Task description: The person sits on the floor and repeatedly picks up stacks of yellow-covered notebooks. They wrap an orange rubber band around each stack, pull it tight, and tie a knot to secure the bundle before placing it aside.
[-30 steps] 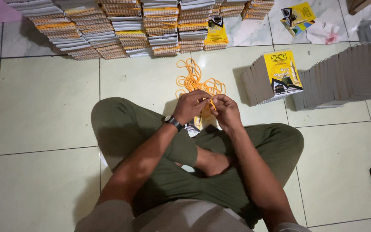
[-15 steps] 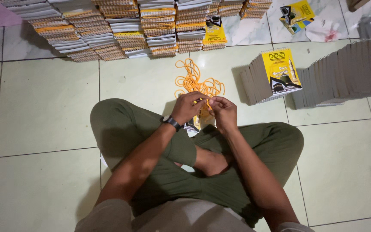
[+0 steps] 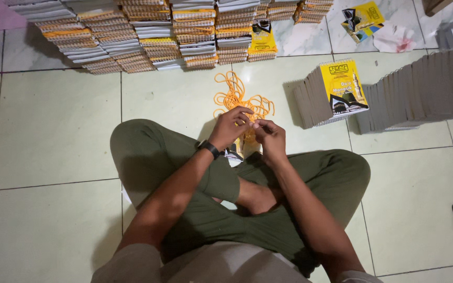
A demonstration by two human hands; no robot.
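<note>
Two hands meet at the centre of the frame, fingertips pinched together on a thin orange string [image 3: 251, 124]. The left hand [image 3: 230, 127], with a black watch [image 3: 209, 149] at its wrist, curls its fingers over the strand from the left; the right hand [image 3: 271, 140] closes thumb and forefinger on it from the right. Each grip is nearly shut, with only the cord between the fingertips. Just beneath the hands, resting on the crossed legs in olive trousers [image 3: 148, 152], lies a small yellow and black booklet [image 3: 239, 149] (mostly hidden by the hands). Directly above the hands on the tiled floor [image 3: 53, 126] sits a loose tangle of orange strings [image 3: 237, 97], touching the strand being held. To the right of centre a leaning row of grey-edged booklets [image 3: 331, 94] shows a yellow cover with a dark building on it, and a longer row [image 3: 420, 91] runs on to the right edge. Across the top of the frame stand stacked bundles of booklets [image 3: 148, 31], some bound with orange cord. A crumpled white wrapper [image 3: 394, 37] lies at the upper right.
</note>
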